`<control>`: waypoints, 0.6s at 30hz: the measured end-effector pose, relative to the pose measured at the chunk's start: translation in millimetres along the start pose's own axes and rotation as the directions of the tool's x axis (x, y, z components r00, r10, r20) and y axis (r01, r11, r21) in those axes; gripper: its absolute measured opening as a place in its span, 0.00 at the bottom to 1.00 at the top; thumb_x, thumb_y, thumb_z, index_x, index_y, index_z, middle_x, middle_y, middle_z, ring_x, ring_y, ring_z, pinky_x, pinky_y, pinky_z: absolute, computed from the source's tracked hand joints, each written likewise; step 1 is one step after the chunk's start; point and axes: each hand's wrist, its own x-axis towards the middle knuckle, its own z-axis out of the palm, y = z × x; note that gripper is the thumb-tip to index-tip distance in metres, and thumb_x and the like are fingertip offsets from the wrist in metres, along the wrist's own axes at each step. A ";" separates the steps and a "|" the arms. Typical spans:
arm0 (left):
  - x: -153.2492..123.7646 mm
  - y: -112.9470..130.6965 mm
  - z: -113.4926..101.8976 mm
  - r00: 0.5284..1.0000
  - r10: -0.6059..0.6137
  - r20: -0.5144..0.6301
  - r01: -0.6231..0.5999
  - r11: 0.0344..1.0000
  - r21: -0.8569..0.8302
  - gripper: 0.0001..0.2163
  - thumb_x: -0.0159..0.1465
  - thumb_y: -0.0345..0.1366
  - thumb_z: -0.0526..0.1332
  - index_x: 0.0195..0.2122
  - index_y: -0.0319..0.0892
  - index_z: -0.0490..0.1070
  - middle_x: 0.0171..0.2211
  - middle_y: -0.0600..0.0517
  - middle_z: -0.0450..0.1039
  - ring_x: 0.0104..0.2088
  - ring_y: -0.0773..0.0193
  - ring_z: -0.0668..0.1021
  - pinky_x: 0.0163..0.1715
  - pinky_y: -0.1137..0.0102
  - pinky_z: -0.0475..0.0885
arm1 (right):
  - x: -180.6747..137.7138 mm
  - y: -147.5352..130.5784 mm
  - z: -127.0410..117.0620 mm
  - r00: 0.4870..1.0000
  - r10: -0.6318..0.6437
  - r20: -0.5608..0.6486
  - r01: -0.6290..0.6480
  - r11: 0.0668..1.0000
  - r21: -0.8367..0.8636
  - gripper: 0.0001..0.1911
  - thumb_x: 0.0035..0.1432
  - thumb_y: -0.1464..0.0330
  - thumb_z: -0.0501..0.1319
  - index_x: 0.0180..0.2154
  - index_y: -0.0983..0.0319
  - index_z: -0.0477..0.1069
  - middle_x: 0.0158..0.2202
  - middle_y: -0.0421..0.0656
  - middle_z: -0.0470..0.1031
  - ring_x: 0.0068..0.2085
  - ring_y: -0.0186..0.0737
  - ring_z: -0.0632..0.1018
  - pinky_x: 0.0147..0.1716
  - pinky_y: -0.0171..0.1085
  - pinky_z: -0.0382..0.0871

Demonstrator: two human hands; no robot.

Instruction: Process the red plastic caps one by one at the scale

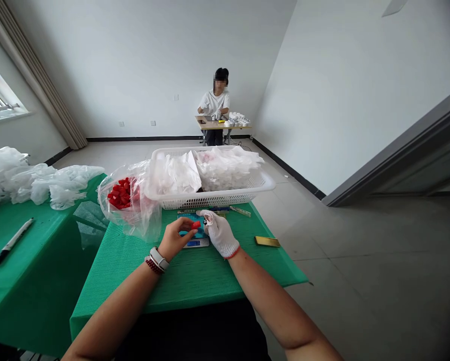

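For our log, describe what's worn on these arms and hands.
The left hand is bare, with a white-strapped watch and dark red beaded bracelet. The right hand wears a white glove with a red cuff edge. The left forearm and right forearm are bare.

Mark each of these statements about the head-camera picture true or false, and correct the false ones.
1. The left hand is bare, and the right hand is gloved in white. True.
2. The white plastic basket stands on the floor. False: it rests on the green-covered table.
3. The clear plastic bag holds red pieces. True.
4. The wristwatch is on the right wrist. False: it is on the left wrist.
5. The person at the far desk is standing. False: that person is sitting.
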 end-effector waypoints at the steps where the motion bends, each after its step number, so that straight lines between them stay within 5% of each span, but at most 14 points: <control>1: 0.2 -0.2 -0.1 1.000 -0.001 -0.003 0.001 1.000 -0.003 0.10 0.60 0.39 0.65 0.38 0.41 0.69 0.34 0.50 0.79 0.35 0.60 0.82 0.36 0.64 0.81 | 0.0 0.0 -0.1 1.000 -0.002 0.002 0.002 1.000 0.002 0.25 0.69 0.56 0.43 0.47 0.60 0.73 0.25 0.42 0.75 0.24 0.37 0.74 0.24 0.34 0.68; 11: 0.9 -0.3 -0.9 1.000 0.010 0.021 -0.010 1.000 -0.020 0.10 0.62 0.40 0.64 0.40 0.40 0.70 0.36 0.48 0.79 0.38 0.59 0.82 0.39 0.64 0.80 | 0.5 0.1 -1.0 1.000 0.011 0.016 -0.012 1.000 0.006 0.25 0.69 0.57 0.42 0.48 0.61 0.73 0.24 0.41 0.73 0.24 0.36 0.74 0.25 0.34 0.68; 18: 1.5 -0.1 -1.5 0.999 -0.037 -0.019 0.037 0.999 -0.002 0.10 0.60 0.39 0.65 0.39 0.40 0.69 0.34 0.49 0.78 0.35 0.61 0.81 0.37 0.65 0.79 | -2.5 1.3 0.0 0.998 -0.045 0.048 0.043 0.999 0.033 0.24 0.69 0.58 0.43 0.47 0.62 0.73 0.32 0.44 0.77 0.24 0.35 0.73 0.26 0.34 0.68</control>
